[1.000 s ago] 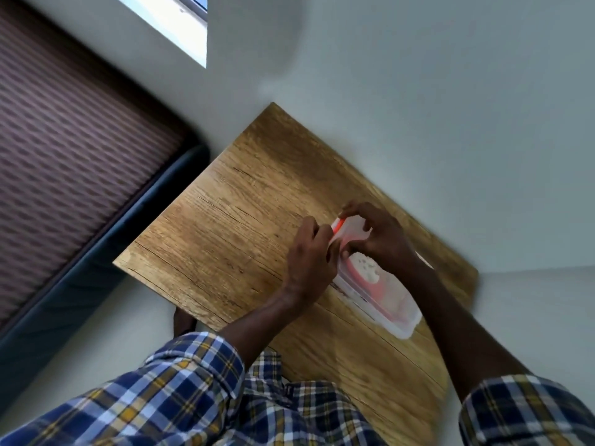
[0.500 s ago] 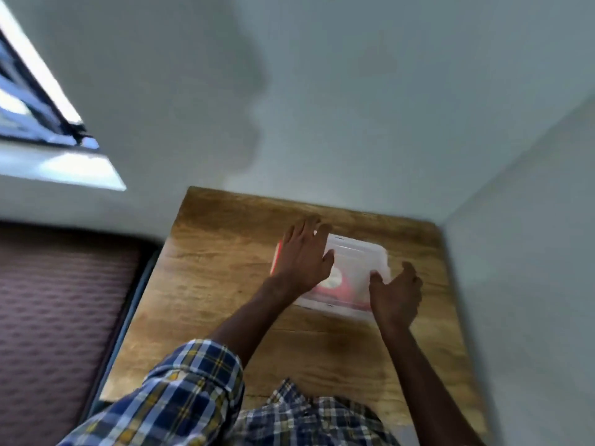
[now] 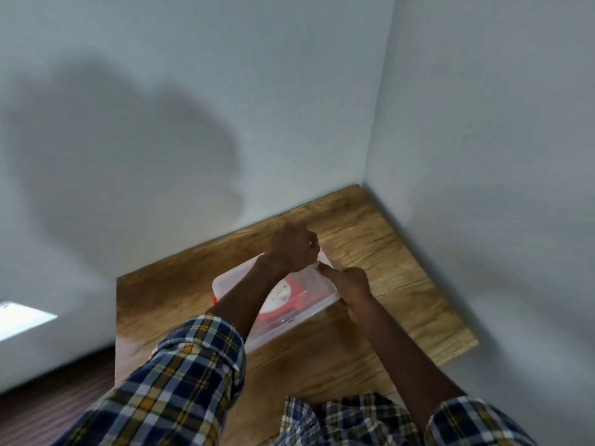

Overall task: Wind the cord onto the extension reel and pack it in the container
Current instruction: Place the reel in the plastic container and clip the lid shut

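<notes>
Wood-grain tabletop (image 3: 370,320) fills the corner where two pale walls (image 3: 483,123) meet, and on it lies a translucent plastic container (image 3: 306,304) with its lid on, set at a slant to the table edges. Through the cloudy plastic shows the red and white extension reel (image 3: 283,297), packed inside; the cord cannot be made out through the blur. The left hand (image 3: 294,247) sits at the container's far corner with its fingers curled over the lid's edge there, gripping or pressing it down, though the blur hides exactly which. The right hand (image 3: 349,281) is just beside it on the right rim, fingers bent and closed on the lid's edge, thumb pointing toward the left hand; the two hands nearly touch. The left forearm crosses straight over the container and hides much of its middle and near side, so only part of the reel is visible. Both arms come out of rolled plaid sleeves (image 3: 180,381) in blue, yellow and white, and the same plaid cloth shows at the bottom edge between them. A large soft shadow (image 3: 128,149) falls on the left wall, a bright patch of light (image 3: 22,317) lies low at the far left, and a dark ribbed surface (image 3: 48,413) runs below it beside the table.
</notes>
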Available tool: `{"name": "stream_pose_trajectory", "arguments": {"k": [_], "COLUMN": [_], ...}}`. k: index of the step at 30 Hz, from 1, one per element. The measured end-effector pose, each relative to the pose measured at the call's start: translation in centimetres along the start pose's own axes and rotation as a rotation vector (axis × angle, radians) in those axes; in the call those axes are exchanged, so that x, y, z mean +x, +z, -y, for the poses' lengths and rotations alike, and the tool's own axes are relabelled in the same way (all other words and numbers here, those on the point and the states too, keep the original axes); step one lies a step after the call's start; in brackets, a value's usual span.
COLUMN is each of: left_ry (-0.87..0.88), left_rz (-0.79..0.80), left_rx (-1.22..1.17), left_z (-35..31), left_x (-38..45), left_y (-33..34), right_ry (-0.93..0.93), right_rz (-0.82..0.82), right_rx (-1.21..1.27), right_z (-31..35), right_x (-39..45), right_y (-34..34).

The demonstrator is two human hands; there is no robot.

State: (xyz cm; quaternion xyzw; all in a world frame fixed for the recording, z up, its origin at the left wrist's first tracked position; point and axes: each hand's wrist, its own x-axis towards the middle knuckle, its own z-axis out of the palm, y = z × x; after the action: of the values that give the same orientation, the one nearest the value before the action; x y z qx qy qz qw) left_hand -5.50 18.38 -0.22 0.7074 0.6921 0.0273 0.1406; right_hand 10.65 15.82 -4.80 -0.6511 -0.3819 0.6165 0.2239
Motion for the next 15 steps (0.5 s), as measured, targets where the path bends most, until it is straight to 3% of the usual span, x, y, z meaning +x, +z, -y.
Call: {"name": "stream_pose_trajectory", "arguments": {"k": [2,8,11,15], "left_ry": [-0.049,0.088,0.161,0.094], "left_rz": [0.042,0.105,0.071,-0.031], "left_rx": [-0.056,-0.112,-0.139,-0.238], "left_z": [-0.4,0.9,1.3,1.6], "left_x": [0.6,2.2,2.1,1.9], "left_y": [0.5,1.1,1.4,2.2], "right_ry": [0.144,0.018,-0.048,-0.331], "right_rz": [0.147,0.145,0.059,-0.105], "right_rx": [0.091,0.277,0.328,0.059], "right_z": [-0.6,-1.6,-2.0,-1.9], "right_x": [0.1,0.6,0.4,-0.1], "right_y": [-0.6,0.1,0.7,1.0]}}
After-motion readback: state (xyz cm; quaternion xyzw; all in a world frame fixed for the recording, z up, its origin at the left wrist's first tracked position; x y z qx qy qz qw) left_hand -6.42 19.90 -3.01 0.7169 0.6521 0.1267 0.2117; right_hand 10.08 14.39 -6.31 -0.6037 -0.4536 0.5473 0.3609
